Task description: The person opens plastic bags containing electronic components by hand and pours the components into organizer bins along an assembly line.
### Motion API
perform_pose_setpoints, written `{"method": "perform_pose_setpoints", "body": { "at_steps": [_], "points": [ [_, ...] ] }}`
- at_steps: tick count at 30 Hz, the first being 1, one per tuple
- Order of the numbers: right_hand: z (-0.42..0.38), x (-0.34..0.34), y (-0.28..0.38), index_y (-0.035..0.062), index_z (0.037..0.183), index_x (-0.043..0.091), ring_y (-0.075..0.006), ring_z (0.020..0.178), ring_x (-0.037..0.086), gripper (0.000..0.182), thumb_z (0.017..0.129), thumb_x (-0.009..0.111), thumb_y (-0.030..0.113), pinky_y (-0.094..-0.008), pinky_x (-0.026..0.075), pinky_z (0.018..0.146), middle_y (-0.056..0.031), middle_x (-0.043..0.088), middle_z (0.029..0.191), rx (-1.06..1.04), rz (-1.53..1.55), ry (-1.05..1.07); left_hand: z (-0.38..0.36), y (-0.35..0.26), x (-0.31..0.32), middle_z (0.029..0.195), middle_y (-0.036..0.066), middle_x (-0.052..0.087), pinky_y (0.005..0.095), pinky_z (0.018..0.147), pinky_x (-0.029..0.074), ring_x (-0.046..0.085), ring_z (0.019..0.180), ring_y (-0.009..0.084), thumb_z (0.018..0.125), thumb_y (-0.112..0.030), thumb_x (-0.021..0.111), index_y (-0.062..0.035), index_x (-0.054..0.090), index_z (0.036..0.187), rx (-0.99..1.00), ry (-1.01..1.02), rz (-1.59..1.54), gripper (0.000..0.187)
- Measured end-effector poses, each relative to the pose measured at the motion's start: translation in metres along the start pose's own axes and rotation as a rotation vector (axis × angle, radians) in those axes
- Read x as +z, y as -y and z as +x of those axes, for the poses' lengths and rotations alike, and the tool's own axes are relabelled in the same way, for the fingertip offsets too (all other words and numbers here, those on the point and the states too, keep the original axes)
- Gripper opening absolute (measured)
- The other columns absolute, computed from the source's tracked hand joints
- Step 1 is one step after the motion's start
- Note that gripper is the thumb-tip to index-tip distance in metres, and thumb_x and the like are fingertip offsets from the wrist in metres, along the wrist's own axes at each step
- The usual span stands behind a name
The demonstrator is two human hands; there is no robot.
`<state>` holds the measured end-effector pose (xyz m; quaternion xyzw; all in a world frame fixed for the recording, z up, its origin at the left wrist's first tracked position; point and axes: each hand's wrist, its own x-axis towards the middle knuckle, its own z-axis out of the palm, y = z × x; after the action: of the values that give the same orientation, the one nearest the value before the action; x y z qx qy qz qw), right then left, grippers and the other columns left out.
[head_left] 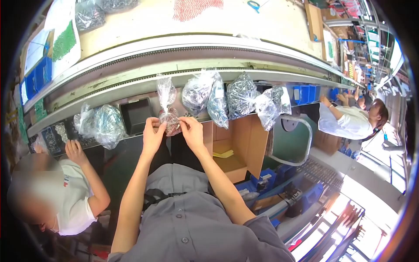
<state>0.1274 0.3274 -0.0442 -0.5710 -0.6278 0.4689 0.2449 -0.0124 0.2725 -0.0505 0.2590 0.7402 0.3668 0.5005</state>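
Observation:
A small clear plastic bag (169, 118) with reddish-brown contents hangs between my two hands, its gathered top pointing away from me. My left hand (152, 134) pinches the bag's left side with thumb and fingers. On the bag's right side, my right hand (192, 131) holds it with closed fingertips. An empty black tray (135, 115) lies left of the bag. To the right sit filled clear bags, among them a large one (197, 94) and a bluish one (218, 105).
A person (70, 192) works at the left, a hand at the small-parts trays. Another person (349, 118) sits far right. A filled bag (109, 124) lies left of the black tray. An open cardboard box (238, 148) stands below right. The conveyor rail (196, 43) runs across behind.

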Motion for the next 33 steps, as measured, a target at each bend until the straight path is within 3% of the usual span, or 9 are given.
{"method": "perform_pose_setpoints", "body": {
  "at_steps": [4,5,8,14,18,20,24,30,33],
  "points": [
    [0.001,0.010,0.006,-0.0003,0.081,0.061,-0.0209,0.059,0.056,0.010,0.072,0.058,0.001,-0.0274,0.044,0.054,-0.0118,0.058,0.072,-0.176,-0.135,-0.003,0.009,-0.011,0.010,0.060,0.006,0.051,0.0271,0.053,0.040,0.047,0.054,0.0119,0.071,-0.015,0.063,-0.0009,0.051,0.080,0.044,0.028,0.147,0.021],
    [0.003,0.007,0.007,0.0011,0.077,0.060,-0.0295,0.066,0.057,0.006,0.072,0.057,0.003,-0.0342,0.045,0.060,-0.0138,0.058,0.073,-0.103,-0.075,0.029,0.009,-0.016,0.006,0.059,0.007,0.050,0.0275,0.053,0.040,0.048,0.054,0.0124,0.071,-0.014,0.063,-0.0006,0.051,0.078,0.045,0.020,0.156,0.019],
    [0.015,0.001,-0.001,0.0003,0.075,0.060,-0.0308,0.068,0.057,0.006,0.071,0.057,0.003,-0.0344,0.045,0.060,-0.0148,0.059,0.072,0.006,-0.101,-0.062,0.009,-0.022,-0.001,0.059,0.009,0.051,0.0294,0.054,0.041,0.049,0.053,0.0161,0.070,-0.010,0.061,0.0013,0.049,0.069,0.086,0.008,0.206,0.017],
    [0.014,0.006,0.000,-0.0005,0.078,0.058,-0.0324,0.070,0.056,0.007,0.071,0.055,0.001,-0.0359,0.045,0.064,-0.0158,0.057,0.074,-0.066,-0.042,-0.001,0.008,-0.016,-0.006,0.057,0.009,0.052,0.0288,0.053,0.040,0.047,0.053,0.0128,0.076,-0.012,0.057,0.0026,0.051,0.069,0.055,-0.064,0.177,0.017],
    [0.010,0.006,0.005,-0.0016,0.080,0.057,-0.0223,0.059,0.056,0.008,0.074,0.057,0.004,-0.0289,0.044,0.055,-0.0135,0.057,0.071,-0.109,-0.029,-0.013,0.006,-0.012,-0.007,0.056,0.005,0.047,0.0247,0.053,0.038,0.043,0.055,0.0084,0.077,-0.009,0.056,0.0019,0.050,0.071,0.139,-0.073,0.039,0.014],
    [0.010,0.010,-0.004,-0.0013,0.079,0.056,-0.0336,0.072,0.055,0.008,0.073,0.054,0.004,-0.0355,0.044,0.064,-0.0168,0.056,0.075,-0.063,-0.007,-0.008,0.007,-0.003,-0.002,0.060,0.004,0.048,0.0234,0.054,0.038,0.043,0.057,0.0080,0.077,-0.005,0.054,0.0011,0.050,0.071,0.198,-0.071,-0.055,0.010],
    [0.007,0.004,0.008,0.0002,0.087,0.056,-0.0165,0.062,0.056,0.013,0.074,0.056,0.002,-0.0270,0.045,0.060,-0.0097,0.057,0.075,0.155,0.140,-0.020,0.000,-0.007,-0.004,0.065,-0.002,0.051,0.0164,0.046,0.032,0.045,0.056,0.0032,0.081,-0.007,0.052,-0.0049,0.050,0.081,0.005,0.006,-0.313,0.003],
    [0.000,0.006,0.023,0.0008,0.084,0.058,-0.0171,0.065,0.053,0.027,0.064,0.070,0.014,-0.0269,0.044,0.061,-0.0095,0.053,0.078,-0.069,-0.051,0.170,0.003,-0.007,-0.007,0.067,0.000,0.053,0.0180,0.051,0.038,0.047,0.056,0.0049,0.082,-0.009,0.053,-0.0027,0.051,0.083,-0.138,0.061,-0.461,0.006],
    [-0.001,0.014,0.021,0.0008,0.075,0.058,-0.0192,0.063,0.051,0.021,0.065,0.069,0.014,-0.0287,0.042,0.059,-0.0081,0.051,0.069,-0.003,-0.072,0.248,-0.001,-0.002,-0.004,0.068,0.000,0.054,0.0179,0.051,0.038,0.048,0.057,0.0047,0.083,-0.012,0.054,-0.0036,0.051,0.084,-0.152,0.084,-0.577,0.009]
  ]
}}
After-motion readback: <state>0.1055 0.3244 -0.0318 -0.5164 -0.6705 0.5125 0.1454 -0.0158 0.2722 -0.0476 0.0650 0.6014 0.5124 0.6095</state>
